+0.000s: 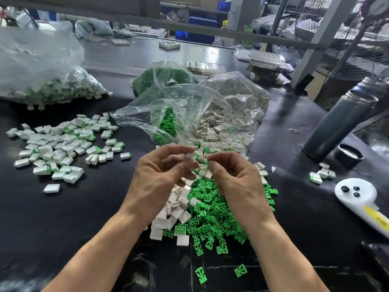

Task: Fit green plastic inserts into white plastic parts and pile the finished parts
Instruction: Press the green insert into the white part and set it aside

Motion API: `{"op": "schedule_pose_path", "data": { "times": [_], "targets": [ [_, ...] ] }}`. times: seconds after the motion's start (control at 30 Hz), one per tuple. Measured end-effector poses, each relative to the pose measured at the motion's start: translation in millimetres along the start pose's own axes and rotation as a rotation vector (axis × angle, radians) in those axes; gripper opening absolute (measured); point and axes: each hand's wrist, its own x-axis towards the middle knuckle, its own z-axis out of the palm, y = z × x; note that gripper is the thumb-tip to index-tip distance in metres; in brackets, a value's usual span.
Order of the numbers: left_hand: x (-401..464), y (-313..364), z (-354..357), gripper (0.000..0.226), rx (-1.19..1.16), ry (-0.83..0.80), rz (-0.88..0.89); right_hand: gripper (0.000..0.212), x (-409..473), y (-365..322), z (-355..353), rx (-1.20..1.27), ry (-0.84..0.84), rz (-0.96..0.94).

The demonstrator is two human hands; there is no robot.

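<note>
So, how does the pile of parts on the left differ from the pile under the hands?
The left pile holds white parts with green already showing at their ends; the pile under the hands has bare white parts and loose green inserts lying apart. The left pile is spread flat across the table; the near pile is heaped thicker. Both lie on the same dark table, out of the bags.

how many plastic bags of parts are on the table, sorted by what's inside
Bag of finished white-and-green parts: 1
Bags of green inserts: 2
Bag of plain white parts: 1
Total: 4 bags
</note>
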Motion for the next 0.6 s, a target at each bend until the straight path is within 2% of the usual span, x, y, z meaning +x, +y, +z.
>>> {"op": "schedule_pose_path", "data": {
  "times": [0.3,0.47,0.6],
  "targets": [
    [2.7,-3.3,0.6,0.021,-0.114,0.022,-0.071,0.014,1.4,-1.7,2.4,0.273,-0.026,0.021],
    [3.6,-5.7,2.1,0.021,-0.186,0.013,-0.114,0.006,-0.1,-1.3,5.1,0.307,-0.012,0.037],
    [3.0,-4.0,1.3,0.022,-0.319,-0.036,-0.168,0.017,-0.7,-2.5,6.4,0.323,-0.03,0.022]
  ]
}}
